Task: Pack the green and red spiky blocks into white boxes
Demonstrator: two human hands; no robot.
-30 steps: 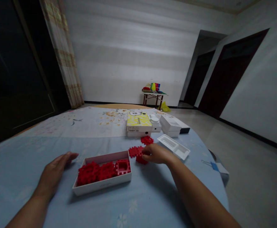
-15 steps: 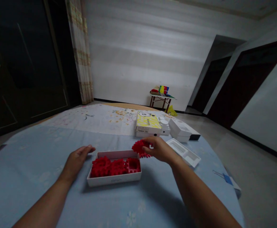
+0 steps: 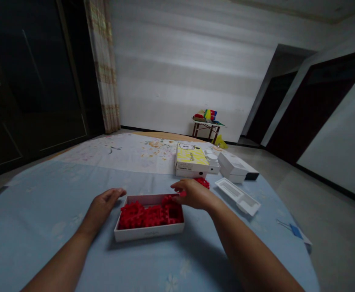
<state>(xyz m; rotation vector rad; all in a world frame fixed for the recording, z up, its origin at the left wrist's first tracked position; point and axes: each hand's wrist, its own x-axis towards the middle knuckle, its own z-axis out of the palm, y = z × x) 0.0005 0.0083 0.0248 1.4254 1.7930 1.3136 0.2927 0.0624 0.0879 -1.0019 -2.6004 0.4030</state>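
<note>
A shallow white box (image 3: 148, 234) lies on the table with several red toothed plastic pieces (image 3: 153, 215) inside. At its right end, one red piece (image 3: 168, 200) sits higher than the others, close to my right fingertips. My right hand (image 3: 194, 194) is over the box's back right corner, thumb and fingers apart; a small red patch shows between them. Behind that hand, another red toothed piece (image 3: 203, 182) is partly hidden on the cloth. My left hand (image 3: 104, 205) rests beside the box's left back corner, fingers loosely extended and holding nothing.
A yellow-and-white printed box (image 3: 192, 161) stands behind the right hand. Beside it are a small white box with a round top (image 3: 212, 160), a white carton (image 3: 232, 167) and a white compartment tray (image 3: 238, 196). A blue clip (image 3: 295, 231) grips the tablecloth's right edge.
My right hand has moved left and lowered the red piece into the box's right end, and its fingers have spread. Another red piece now shows behind it. My left hand stays beside the box.
</note>
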